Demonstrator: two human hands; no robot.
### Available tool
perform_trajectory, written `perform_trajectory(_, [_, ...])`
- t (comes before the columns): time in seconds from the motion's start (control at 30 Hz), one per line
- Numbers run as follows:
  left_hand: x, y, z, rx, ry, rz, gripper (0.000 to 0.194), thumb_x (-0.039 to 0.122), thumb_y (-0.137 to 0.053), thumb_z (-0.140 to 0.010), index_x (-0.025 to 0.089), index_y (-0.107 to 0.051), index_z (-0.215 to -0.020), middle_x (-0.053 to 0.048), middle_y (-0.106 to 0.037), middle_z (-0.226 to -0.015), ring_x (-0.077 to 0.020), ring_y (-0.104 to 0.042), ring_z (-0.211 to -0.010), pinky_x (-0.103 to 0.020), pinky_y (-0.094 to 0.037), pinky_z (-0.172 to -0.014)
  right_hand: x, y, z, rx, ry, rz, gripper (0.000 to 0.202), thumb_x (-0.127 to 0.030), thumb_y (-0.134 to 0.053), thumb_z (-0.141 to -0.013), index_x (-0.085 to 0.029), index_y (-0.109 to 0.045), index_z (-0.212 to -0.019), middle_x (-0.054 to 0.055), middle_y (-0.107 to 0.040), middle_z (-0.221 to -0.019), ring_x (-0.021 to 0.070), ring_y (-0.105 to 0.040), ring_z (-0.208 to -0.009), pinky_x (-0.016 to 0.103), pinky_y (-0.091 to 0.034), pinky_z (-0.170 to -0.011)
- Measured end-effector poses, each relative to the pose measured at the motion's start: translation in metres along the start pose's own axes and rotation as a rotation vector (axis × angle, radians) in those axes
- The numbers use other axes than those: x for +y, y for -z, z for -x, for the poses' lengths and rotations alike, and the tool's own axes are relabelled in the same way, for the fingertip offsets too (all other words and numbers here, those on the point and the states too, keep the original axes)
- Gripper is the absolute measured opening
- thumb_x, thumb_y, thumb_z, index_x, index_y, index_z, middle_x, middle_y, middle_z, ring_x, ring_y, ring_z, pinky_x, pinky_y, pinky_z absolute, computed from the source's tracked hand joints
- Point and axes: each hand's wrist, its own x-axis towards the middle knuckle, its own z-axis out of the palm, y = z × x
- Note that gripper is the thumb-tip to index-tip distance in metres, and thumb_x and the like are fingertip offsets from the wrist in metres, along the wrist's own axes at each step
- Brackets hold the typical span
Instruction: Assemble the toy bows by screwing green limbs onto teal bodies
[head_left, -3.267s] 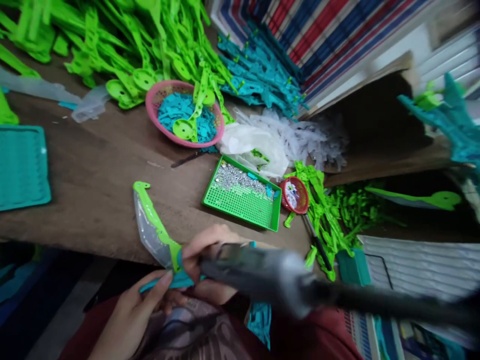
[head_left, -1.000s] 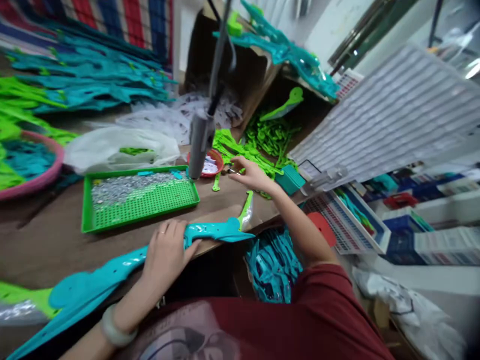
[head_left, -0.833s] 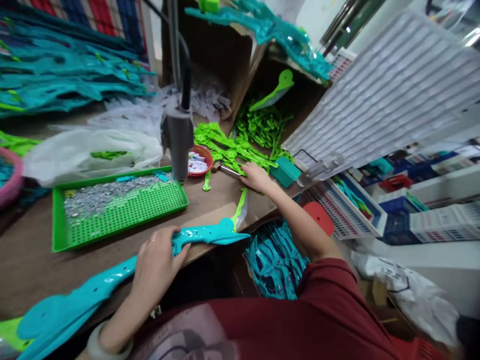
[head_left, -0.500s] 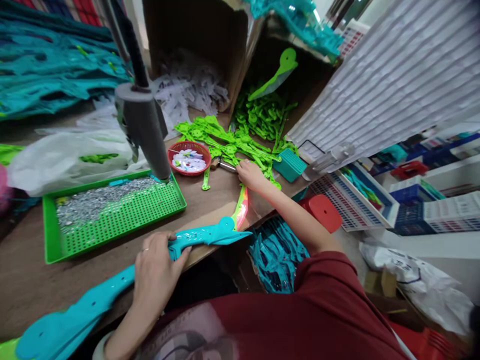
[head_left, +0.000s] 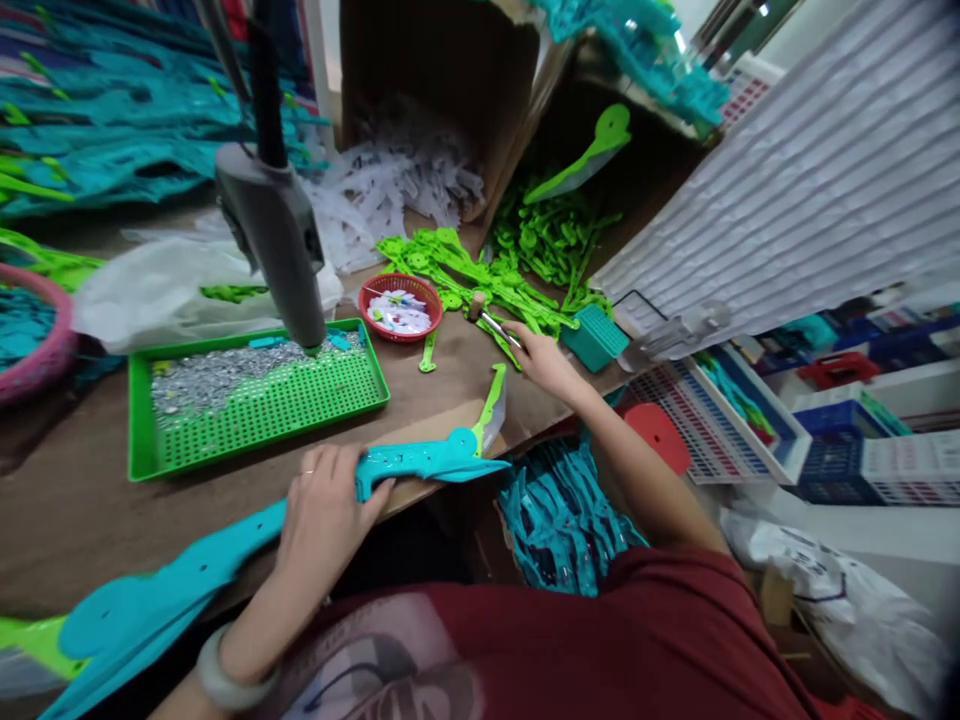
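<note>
A long blue plastic piece [head_left: 202,560] lies along the table's front edge, with a green and clear piece [head_left: 492,412] sticking out at its right end. My left hand [head_left: 322,510] is wrapped round the middle of the blue piece, thumb on the near side. Farther right, my right hand [head_left: 544,360] holds a small hammer [head_left: 495,325] by its metal handle, its brown head raised toward the green pieces. Those flat green pieces [head_left: 450,262] lie heaped behind the hammer. A red basket [head_left: 401,308] of small white parts stands left of the hammer.
A green tray [head_left: 259,400] of metal bits lies at left under a grey machine head [head_left: 274,240]. Behind are a carton of white strips [head_left: 420,160] and one of green pieces [head_left: 551,225]. A teal basket [head_left: 596,338] stands right of my right hand.
My right hand has lifted the hammer off the table, its head now raised. My left hand keeps its hold on the blue piece. The whole view has shifted a little.
</note>
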Motion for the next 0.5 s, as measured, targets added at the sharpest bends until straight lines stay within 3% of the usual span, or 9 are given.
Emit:
perform_trajectory(0.1, [0.003, 0.001, 0.004, 0.07, -0.232, -0.076, 0.022, 0.023, -0.054, -0.098, 0.012, -0.063, -0.114, -0.017, -0.066, -0.121, -0.0358, -0.058, -0.116, -0.049, -0.048, -0.096, 0.004, -0.005, 0.053, 0.169, -0.093, -0.415, 0.049, -0.027, -0.042, -0.1, -0.019, -0.048, -0.148, -0.004, -0.061, -0.065, 0.0135, -0.056, -0.048, 0.027, -0.052, -0.063])
perform_trajectory(0.2, [0.006, 0.002, 0.005, 0.061, -0.358, -0.144, 0.027, 0.015, -0.046, -0.098, 0.005, -0.065, -0.115, -0.019, -0.067, -0.117, -0.0344, -0.061, -0.109, -0.048, -0.049, -0.096, 0.006, -0.025, 0.089, 0.428, -0.237, -0.637, 0.054, -0.034, -0.044, -0.098, -0.022, -0.047, -0.15, -0.001, -0.067, -0.075, 0.0134, -0.055, -0.048, 0.027, -0.052, -0.057])
perform_trajectory(0.27, [0.007, 0.003, 0.005, 0.02, -0.359, -0.187, 0.03, 0.013, -0.046, -0.096, 0.002, -0.066, -0.116, -0.02, -0.068, -0.113, -0.0351, -0.062, -0.106, -0.048, -0.051, -0.092, 0.007, -0.039, 0.099, 0.433, -0.261, -0.636, 0.055, -0.034, -0.044, -0.096, -0.018, -0.052, -0.148, 0.005, -0.074, -0.085, 0.0153, -0.061, -0.056, 0.029, -0.055, -0.064])
perform_trajectory(0.37, [0.009, 0.004, 0.004, -0.02, -0.334, -0.205, 0.032, 0.01, -0.046, -0.093, 0.004, -0.068, -0.116, -0.02, -0.068, -0.112, -0.0357, -0.063, -0.105, -0.047, -0.053, -0.089, 0.005, -0.047, 0.106, 0.289, -0.197, -0.578, 0.05, -0.03, -0.051, -0.09, -0.013, -0.066, -0.134, 0.008, -0.078, -0.088, 0.0182, -0.068, -0.068, 0.033, -0.058, -0.075])
perform_trajectory(0.5, [0.011, 0.002, 0.007, -0.019, -0.307, -0.179, 0.034, 0.012, -0.044, -0.094, 0.007, -0.068, -0.118, -0.02, -0.068, -0.117, -0.0352, -0.063, -0.109, -0.047, -0.053, -0.091, -0.013, -0.041, 0.138, 0.376, -0.187, -0.609, 0.054, -0.029, -0.048, -0.095, -0.02, -0.054, -0.147, 0.007, -0.079, -0.094, 0.0206, -0.073, -0.075, 0.036, -0.062, -0.076])
